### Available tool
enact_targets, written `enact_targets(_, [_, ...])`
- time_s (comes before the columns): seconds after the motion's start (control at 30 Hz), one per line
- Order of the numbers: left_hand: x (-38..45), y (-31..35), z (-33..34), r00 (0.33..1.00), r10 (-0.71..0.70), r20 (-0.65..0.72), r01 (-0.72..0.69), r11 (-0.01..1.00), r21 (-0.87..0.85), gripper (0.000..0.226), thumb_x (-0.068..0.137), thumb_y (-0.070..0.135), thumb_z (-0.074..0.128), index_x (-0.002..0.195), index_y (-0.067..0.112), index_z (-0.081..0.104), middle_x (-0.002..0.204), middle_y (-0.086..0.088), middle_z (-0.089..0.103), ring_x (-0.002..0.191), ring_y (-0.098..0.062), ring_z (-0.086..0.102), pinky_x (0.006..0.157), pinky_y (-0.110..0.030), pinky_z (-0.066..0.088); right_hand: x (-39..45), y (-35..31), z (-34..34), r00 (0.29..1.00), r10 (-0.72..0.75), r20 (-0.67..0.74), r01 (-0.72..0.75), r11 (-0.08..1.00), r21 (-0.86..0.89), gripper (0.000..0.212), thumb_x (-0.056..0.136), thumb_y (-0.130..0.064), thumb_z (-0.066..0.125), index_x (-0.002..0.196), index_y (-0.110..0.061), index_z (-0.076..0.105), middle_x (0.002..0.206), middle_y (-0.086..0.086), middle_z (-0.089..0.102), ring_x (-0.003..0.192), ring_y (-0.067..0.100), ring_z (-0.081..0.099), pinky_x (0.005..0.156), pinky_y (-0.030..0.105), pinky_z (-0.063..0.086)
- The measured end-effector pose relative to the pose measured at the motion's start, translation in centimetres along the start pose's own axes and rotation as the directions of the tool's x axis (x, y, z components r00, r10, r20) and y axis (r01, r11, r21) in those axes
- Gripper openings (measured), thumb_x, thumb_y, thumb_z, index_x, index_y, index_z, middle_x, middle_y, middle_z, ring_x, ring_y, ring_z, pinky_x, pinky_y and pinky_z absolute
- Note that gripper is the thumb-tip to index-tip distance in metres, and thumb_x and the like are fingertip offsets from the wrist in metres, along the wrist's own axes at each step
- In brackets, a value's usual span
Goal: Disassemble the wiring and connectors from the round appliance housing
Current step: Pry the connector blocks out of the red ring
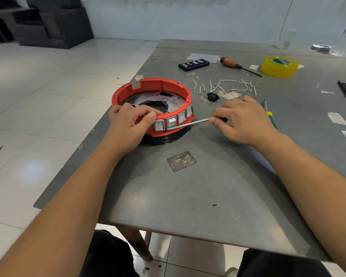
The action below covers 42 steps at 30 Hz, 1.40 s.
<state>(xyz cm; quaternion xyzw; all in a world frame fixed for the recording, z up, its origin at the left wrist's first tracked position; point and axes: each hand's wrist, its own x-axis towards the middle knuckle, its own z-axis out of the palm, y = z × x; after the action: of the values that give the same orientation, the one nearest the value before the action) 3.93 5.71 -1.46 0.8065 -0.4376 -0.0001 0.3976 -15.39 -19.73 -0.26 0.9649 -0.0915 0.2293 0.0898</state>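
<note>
Head view: a red round housing sits near the left edge of a grey table, on a black disc. A row of rocker switches lines its near wall. The left hand grips the near-left rim, fingers curled over the top and thumb pressed on the outer wall beside the leftmost switch. The right hand pinches a screwdriver by its dark handle; the metal shaft runs left, its tip at the lower edge of the second switch. The hand hides most of the handle.

Behind the right hand lie loose wires with metal terminals and a black socket, all apart from the housing. Farther back are a black bit case, a wooden-handled screwdriver and a yellow tape roll. A green-and-yellow screwdriver lies just right of the right hand, partly hidden by it. Scraps of tape dot the table.
</note>
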Motion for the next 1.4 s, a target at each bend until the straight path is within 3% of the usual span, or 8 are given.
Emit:
enact_targets(0.1, [-0.3, 0.2, -0.2, 0.999, -0.036, 0.02, 0.037, 0.998, -0.047, 0.02, 0.1, 0.049, 0.049, 0.105, 0.067, 0.057, 0.116, 0.003, 0.056, 0.124, -0.019, 0.03, 0.102, -0.035, 0.025, -1.0, 0.5, -0.4, 0.999, 0.037, -0.027, -0.037, 0.999, 0.004, 0.049, 0.099, -0.054, 0.029, 0.1, -0.029, 0.071, 0.085, -0.003, 0.065, 0.083, 0.026, 0.061, 0.073, 0.033, 0.031])
enact_targets(0.23, [-0.4, 0.3, -0.6, 0.998, -0.043, 0.048, 0.047, 0.996, -0.072, 0.026, 0.085, 0.039, 0.052, 0.099, 0.06, 0.058, 0.114, 0.009, 0.057, 0.122, -0.019, 0.03, 0.098, -0.035, 0.03, -1.6, -0.3, -0.6, 0.997, 0.059, -0.042, -0.059, 0.998, -0.001, 0.049, 0.099, -0.054, 0.029, 0.097, -0.028, 0.071, 0.081, -0.002, 0.064, 0.079, 0.027, 0.061, 0.069, 0.033, 0.029])
enact_targets(0.43, [-0.3, -0.5, -0.7, 1.0, 0.019, 0.024, -0.019, 1.0, 0.006, 0.029, 0.096, 0.025, 0.073, 0.106, 0.05, 0.061, 0.112, 0.008, 0.059, 0.118, -0.019, 0.033, 0.096, -0.033, 0.03, -2.2, -0.9, -0.2, 0.996, 0.074, -0.054, -0.074, 0.997, -0.006, 0.049, 0.1, -0.053, 0.029, 0.094, -0.027, 0.07, 0.074, -0.003, 0.061, 0.075, 0.026, 0.06, 0.067, 0.032, 0.027])
enact_targets(0.63, [-0.3, -0.6, -1.0, 0.995, 0.101, 0.017, -0.101, 0.994, 0.03, 0.028, 0.097, 0.022, 0.074, 0.11, 0.045, 0.064, 0.102, 0.022, 0.053, 0.101, 0.012, 0.034, 0.101, -0.038, 0.03, -2.1, -0.6, 0.5, 0.997, 0.064, -0.034, -0.064, 0.998, 0.007, 0.048, 0.102, -0.052, 0.029, 0.096, -0.025, 0.068, 0.078, -0.001, 0.061, 0.076, 0.028, 0.059, 0.068, 0.033, 0.033])
enact_targets(0.93, [-0.2, -0.3, -1.7, 0.995, 0.071, 0.07, -0.074, 0.996, 0.042, 0.025, 0.099, 0.026, 0.073, 0.115, 0.044, 0.066, 0.113, 0.005, 0.063, 0.118, -0.024, 0.041, 0.097, -0.035, 0.029, 0.3, 0.6, 1.2, 0.987, 0.038, 0.157, -0.058, 0.99, 0.128, 0.044, 0.105, -0.048, 0.027, 0.112, -0.026, 0.064, 0.101, -0.001, 0.058, 0.103, 0.025, 0.053, 0.097, 0.045, 0.034])
enact_targets(1.07, [0.0, -0.1, -1.7, 0.995, 0.051, 0.081, -0.054, 0.998, 0.033, 0.018, 0.097, 0.038, 0.069, 0.115, 0.044, 0.066, 0.116, 0.004, 0.065, 0.12, -0.025, 0.043, 0.098, -0.035, 0.029, 1.0, 1.0, 1.1, 0.976, 0.01, 0.218, -0.049, 0.984, 0.171, 0.039, 0.103, -0.049, 0.03, 0.114, -0.03, 0.062, 0.102, -0.004, 0.054, 0.105, 0.021, 0.05, 0.101, 0.046, 0.032])
enact_targets(1.2, [-0.3, 0.3, -1.7, 0.995, 0.032, 0.093, -0.033, 0.999, 0.009, 0.031, 0.09, 0.056, 0.066, 0.12, 0.049, 0.063, 0.11, 0.021, 0.06, 0.118, -0.017, 0.037, 0.098, -0.035, 0.027, 1.3, 1.2, 1.3, 0.974, -0.003, 0.228, -0.041, 0.982, 0.186, 0.037, 0.104, -0.048, 0.03, 0.112, -0.03, 0.062, 0.101, -0.005, 0.053, 0.104, 0.021, 0.05, 0.099, 0.043, 0.03])
enact_targets(1.4, [-0.3, 0.6, -1.3, 0.997, 0.045, 0.06, -0.046, 0.999, 0.015, 0.025, 0.095, 0.049, 0.071, 0.108, 0.064, 0.057, 0.104, 0.02, 0.053, 0.111, -0.016, 0.032, 0.104, -0.04, 0.029, 1.9, 1.5, 1.7, 0.977, -0.041, 0.208, 0.001, 0.982, 0.19, 0.041, 0.102, -0.049, 0.028, 0.108, -0.027, 0.062, 0.098, -0.004, 0.055, 0.101, 0.022, 0.051, 0.093, 0.036, 0.027])
